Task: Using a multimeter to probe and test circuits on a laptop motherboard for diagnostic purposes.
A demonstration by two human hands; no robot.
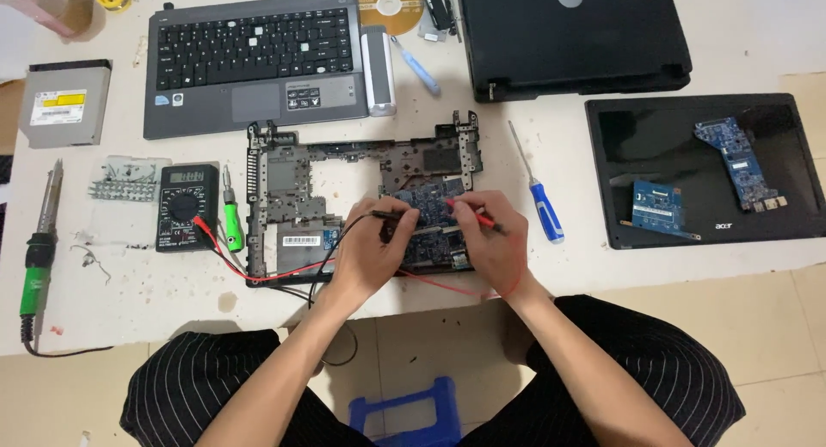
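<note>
An opened laptop base frame (284, 180) lies on the white table, with a blue circuit board (426, 199) in its right half. My left hand (374, 249) grips a black test probe (391, 215) whose tip rests on the board. My right hand (486, 236) holds a red test probe (469, 213), also touching the board. Red and black leads run left from the probes to a black multimeter (187, 206).
A grey laptop keyboard deck (254, 60) lies behind, a black laptop (572, 38) at the back right, and a black lid (701, 167) carrying two blue boards. Also here: blue screwdriver (542, 202), green screwdriver (232, 219), soldering iron (39, 249), optical drive (64, 103), disc (391, 6).
</note>
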